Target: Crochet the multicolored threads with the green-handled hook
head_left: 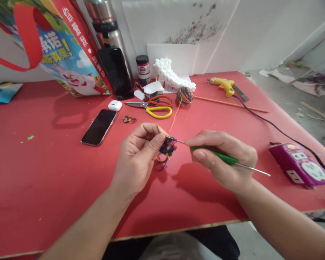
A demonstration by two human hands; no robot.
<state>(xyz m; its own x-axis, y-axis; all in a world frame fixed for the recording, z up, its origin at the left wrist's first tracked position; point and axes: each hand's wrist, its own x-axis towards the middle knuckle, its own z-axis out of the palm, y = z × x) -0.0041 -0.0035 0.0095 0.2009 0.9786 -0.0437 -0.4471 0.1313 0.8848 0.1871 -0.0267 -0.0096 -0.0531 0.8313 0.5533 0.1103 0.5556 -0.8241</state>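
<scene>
A small multicoloured crochet piece (169, 146) is pinched between the thumb and fingers of my left hand (141, 155). My right hand (224, 155) grips a crochet hook (224, 157) by its green handle, and the thin metal tip reaches into the upper edge of the piece. Loose yarn ends dangle below the work. An orange strand runs from the piece up to a ball of multicoloured yarn (184, 96) farther back on the table. The fingertips of my left hand behind the piece are partly hidden.
On the red table (56, 195) lie scissors (158, 108), a phone (99, 127), a white earbud case (115, 105) and a small crocheted scrap (129, 119). A yellow glue gun (223, 86) and its cord lead towards a purple power strip (300, 164). A gift bag (73, 68) stands back left.
</scene>
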